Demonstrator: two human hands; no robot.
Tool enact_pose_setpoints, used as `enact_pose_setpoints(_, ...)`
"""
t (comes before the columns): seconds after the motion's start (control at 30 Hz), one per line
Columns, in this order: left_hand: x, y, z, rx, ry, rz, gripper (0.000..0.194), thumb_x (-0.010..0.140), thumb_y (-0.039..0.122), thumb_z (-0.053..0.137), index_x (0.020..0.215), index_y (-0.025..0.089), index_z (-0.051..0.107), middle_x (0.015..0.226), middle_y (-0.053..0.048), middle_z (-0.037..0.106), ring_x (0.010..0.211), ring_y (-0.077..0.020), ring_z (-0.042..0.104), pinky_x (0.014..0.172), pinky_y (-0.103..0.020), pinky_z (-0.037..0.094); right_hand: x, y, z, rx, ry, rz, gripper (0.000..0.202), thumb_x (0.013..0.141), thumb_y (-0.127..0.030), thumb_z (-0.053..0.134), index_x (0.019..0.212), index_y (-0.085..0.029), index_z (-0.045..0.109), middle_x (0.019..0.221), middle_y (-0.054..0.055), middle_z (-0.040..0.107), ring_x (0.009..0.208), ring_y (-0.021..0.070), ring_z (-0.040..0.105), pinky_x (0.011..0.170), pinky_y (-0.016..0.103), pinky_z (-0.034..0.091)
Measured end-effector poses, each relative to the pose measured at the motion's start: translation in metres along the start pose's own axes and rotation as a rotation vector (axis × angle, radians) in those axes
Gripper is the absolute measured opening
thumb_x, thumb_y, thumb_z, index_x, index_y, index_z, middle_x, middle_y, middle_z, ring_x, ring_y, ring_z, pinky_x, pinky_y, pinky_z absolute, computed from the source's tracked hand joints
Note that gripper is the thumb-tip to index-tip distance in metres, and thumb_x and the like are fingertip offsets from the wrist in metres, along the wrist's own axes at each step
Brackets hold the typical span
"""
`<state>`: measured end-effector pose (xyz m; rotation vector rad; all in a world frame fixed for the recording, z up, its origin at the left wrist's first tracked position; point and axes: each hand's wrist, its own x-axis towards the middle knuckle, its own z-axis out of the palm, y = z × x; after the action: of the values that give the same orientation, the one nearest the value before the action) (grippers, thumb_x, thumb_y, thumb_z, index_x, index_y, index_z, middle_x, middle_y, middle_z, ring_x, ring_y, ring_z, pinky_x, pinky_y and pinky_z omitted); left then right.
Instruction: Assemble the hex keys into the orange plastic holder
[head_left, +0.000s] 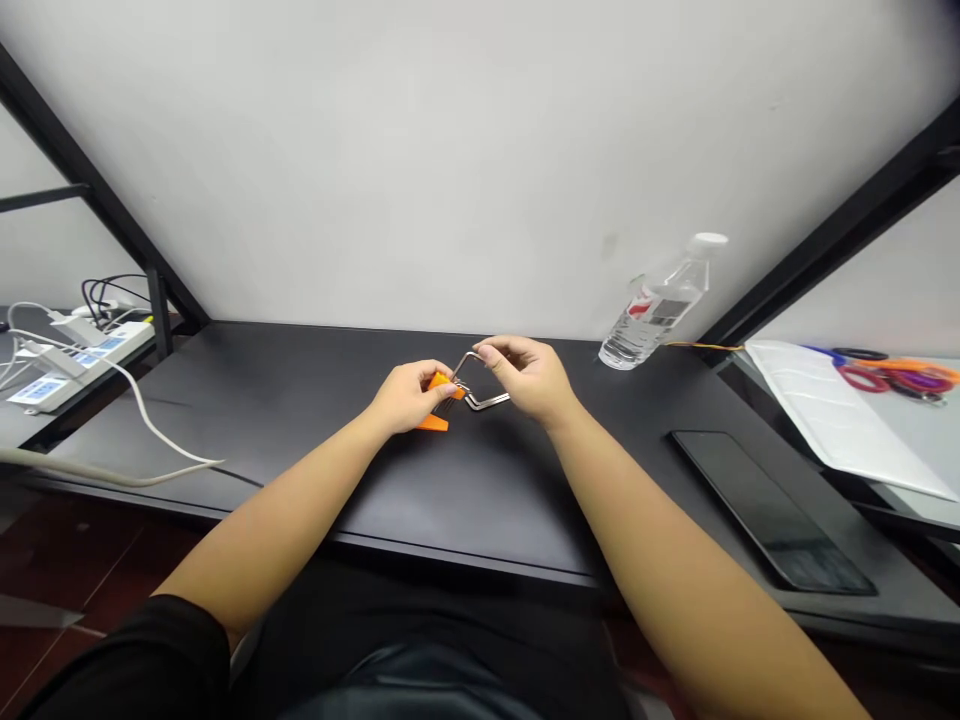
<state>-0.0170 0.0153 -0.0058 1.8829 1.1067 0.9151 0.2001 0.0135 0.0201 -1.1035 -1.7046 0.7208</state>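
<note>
My left hand (409,396) is closed around an orange hex key holder (448,386) with several thin metal keys in it. A second orange piece (433,423) shows just below that hand. My right hand (529,375) pinches the short end of a silver L-shaped hex key (468,359), whose long arm slants down to the holder. Below it, more bent hex keys (487,403) reach from the holder toward my right palm. Whether my right fingers touch these lower keys is hidden. Both hands are above the middle of the black table (465,490).
A clear water bottle (652,310) stands at the back right. Nearer me on the right lies a black tablet (772,510). Beyond it are a white padded envelope (840,420) and several colourful scissors (892,378). A power strip (82,365) with white cables is at far left.
</note>
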Motion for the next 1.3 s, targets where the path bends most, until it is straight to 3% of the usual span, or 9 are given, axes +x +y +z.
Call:
enact_pose_setpoints(0.07,0.0,0.001,0.0,0.024,0.01,0.014,0.018,0.086,0.035,0.067,0.099,0.022,0.071,0.097,-0.004,0.078,0.087,-0.0187,0.072,0.086,-0.034,0.057,-0.001,-0.003,0.001,-0.096,-0.025,-0.004,0.034,0.089,-0.053,0.064,0.094,-0.021,0.075,0.098,0.009,0.076,0.089,0.0234,0.068,0.083,0.035,0.053)
enact_pose_setpoints(0.13,-0.001,0.003,-0.001,0.055,0.028,0.032,0.019,0.087,0.036,0.067,0.099,0.022,0.071,0.094,-0.003,0.077,0.085,-0.0185,0.071,0.083,-0.033,0.056,-0.002,-0.006,0.002,-0.162,-0.128,-0.007,0.032,0.089,-0.05,0.064,0.091,-0.021,0.076,0.096,0.008,0.076,0.085,0.0222,0.067,0.08,0.034,0.051)
enact_pose_setpoints(0.27,-0.002,0.005,-0.002,0.13,0.056,0.037,0.021,0.087,0.039,0.065,0.098,0.022,0.071,0.085,0.0,0.075,0.077,-0.0171,0.067,0.075,-0.031,0.054,-0.004,-0.005,-0.003,-0.187,-0.313,-0.008,0.036,0.092,-0.053,0.059,0.102,-0.021,0.073,0.098,0.007,0.074,0.084,0.0204,0.066,0.078,0.033,0.051)
enact_pose_setpoints(0.43,-0.004,0.006,-0.003,0.115,0.038,0.037,0.018,0.087,0.036,0.063,0.097,0.023,0.07,0.088,-0.001,0.076,0.076,-0.0172,0.067,0.075,-0.033,0.055,0.003,0.017,-0.024,-0.525,-0.495,0.002,0.041,0.078,-0.053,0.074,0.104,-0.022,0.072,0.107,0.009,0.071,0.1,0.0259,0.063,0.083,0.035,0.048)
enact_pose_setpoints(0.57,-0.004,0.006,-0.003,0.101,0.033,0.039,0.017,0.087,0.036,0.063,0.097,0.023,0.07,0.091,-0.002,0.077,0.078,-0.0181,0.067,0.08,-0.037,0.057,0.005,0.027,-0.029,-0.658,-0.589,0.092,0.03,0.078,-0.047,0.071,0.094,-0.022,0.072,0.102,0.007,0.07,0.092,0.0235,0.063,0.076,0.032,0.046)
enact_pose_setpoints(0.8,-0.003,0.006,-0.003,0.093,0.016,0.031,0.017,0.087,0.035,0.064,0.097,0.023,0.071,0.093,-0.003,0.078,0.082,-0.019,0.069,0.082,-0.037,0.057,0.0,0.006,-0.023,-0.669,-0.722,0.32,0.017,0.074,-0.041,0.072,0.078,-0.024,0.069,0.082,0.003,0.072,0.068,0.0186,0.061,0.059,0.03,0.04)
enact_pose_setpoints(1.13,-0.006,0.01,-0.002,0.11,0.001,0.025,0.017,0.087,0.035,0.064,0.096,0.021,0.069,0.089,-0.003,0.077,0.08,-0.0173,0.07,0.075,-0.03,0.057,-0.004,-0.005,-0.016,-0.658,-0.763,0.317,0.008,0.067,-0.027,0.068,0.066,-0.023,0.062,0.066,0.001,0.068,0.059,0.0166,0.058,0.052,0.029,0.036)
enact_pose_setpoints(1.2,-0.005,0.008,-0.001,0.108,0.005,0.019,0.018,0.087,0.036,0.064,0.096,0.021,0.069,0.088,-0.003,0.076,0.078,-0.0175,0.07,0.074,-0.031,0.057,-0.004,-0.005,-0.019,-0.637,-0.721,0.266,0.008,0.067,-0.027,0.068,0.065,-0.022,0.061,0.068,0.002,0.069,0.06,0.0161,0.058,0.053,0.028,0.037)
enact_pose_setpoints(1.3,-0.004,0.006,-0.001,0.106,0.012,0.018,0.017,0.088,0.035,0.064,0.096,0.021,0.068,0.086,-0.002,0.076,0.076,-0.0174,0.07,0.072,-0.031,0.057,-0.001,-0.005,-0.027,-0.566,-0.561,0.165,0.009,0.072,-0.03,0.065,0.072,-0.022,0.065,0.077,0.002,0.071,0.066,0.016,0.06,0.058,0.027,0.041)
